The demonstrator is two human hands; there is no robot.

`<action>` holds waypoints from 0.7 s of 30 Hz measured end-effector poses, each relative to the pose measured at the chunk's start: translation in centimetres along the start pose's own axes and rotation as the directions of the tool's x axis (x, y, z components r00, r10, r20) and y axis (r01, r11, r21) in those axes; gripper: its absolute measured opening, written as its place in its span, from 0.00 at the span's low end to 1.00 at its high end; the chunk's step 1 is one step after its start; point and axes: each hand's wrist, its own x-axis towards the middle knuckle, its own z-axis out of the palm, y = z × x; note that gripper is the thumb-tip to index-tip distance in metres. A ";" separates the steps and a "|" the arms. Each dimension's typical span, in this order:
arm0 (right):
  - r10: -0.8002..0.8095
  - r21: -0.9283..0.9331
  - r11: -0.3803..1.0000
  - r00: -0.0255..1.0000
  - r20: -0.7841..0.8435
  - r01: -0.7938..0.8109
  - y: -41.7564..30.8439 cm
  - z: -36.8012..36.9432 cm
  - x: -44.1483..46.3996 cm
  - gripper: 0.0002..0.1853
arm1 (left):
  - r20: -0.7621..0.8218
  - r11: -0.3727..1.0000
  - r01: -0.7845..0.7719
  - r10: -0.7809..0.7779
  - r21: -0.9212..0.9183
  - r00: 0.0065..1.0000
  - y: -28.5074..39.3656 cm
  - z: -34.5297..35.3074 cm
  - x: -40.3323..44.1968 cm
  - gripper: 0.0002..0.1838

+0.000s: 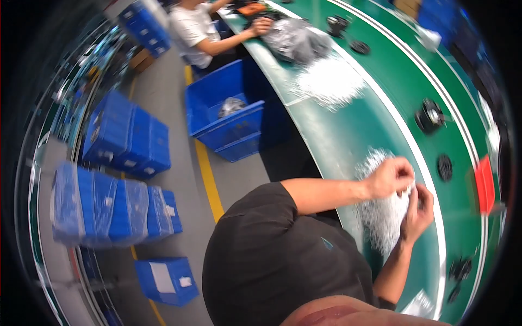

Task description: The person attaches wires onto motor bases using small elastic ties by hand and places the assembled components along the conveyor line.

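My left hand (389,177) and my right hand (418,213) meet over a pile of thin white strands (382,217) on the green worktop. The left fingers are closed in a pinch. Close against them, the thumb and fingers of my right hand are pinched too. Something small and whitish shows between the hands, blurred and too small to name. Part of the pile lies hidden beneath my hands and left forearm.
Beyond the worktop's white rim, a green belt carries black round parts (429,116) and a black ring (445,167). A red bin (484,185) stands at right. Another white pile (330,81) and a grey plastic bag (299,41) lie near a co-worker (196,30). Blue crates (225,130) stand on the floor.
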 end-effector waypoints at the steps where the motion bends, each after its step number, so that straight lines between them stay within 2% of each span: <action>1: -0.002 -0.022 1.000 1.000 -0.014 0.002 -0.3 0.0 -0.1 0.06 | -0.014 1.000 -0.012 0.011 -0.028 1.000 -0.7 -0.4 0.1 0.04; 3: 0.011 -0.068 0.998 0.999 -0.043 -0.014 -1.6 0.0 0.3 0.05 | -0.034 0.992 0.023 -0.028 -0.121 0.999 -0.6 -0.5 0.5 0.03; 4: -0.062 -0.135 0.989 0.998 -0.026 0.058 -2.2 -0.2 0.5 0.05 | -0.050 0.999 0.032 -0.033 -0.015 0.998 -0.1 -0.4 0.4 0.03; 6: -0.125 -0.090 0.988 0.992 -0.026 0.123 -1.7 -0.2 0.6 0.07 | -0.060 0.998 0.020 -0.023 -0.063 0.998 -0.1 -0.1 0.6 0.04; 9: -0.138 0.003 0.990 0.988 -0.073 0.138 -1.9 -0.6 0.6 0.06 | -0.018 0.993 0.045 -0.047 -0.106 0.999 -0.4 0.3 0.8 0.04; 21: -0.122 -0.008 0.993 0.989 -0.081 0.122 -2.0 -0.5 0.0 0.03 | 0.000 0.997 0.045 -0.045 -0.060 0.999 0.3 0.1 -0.4 0.05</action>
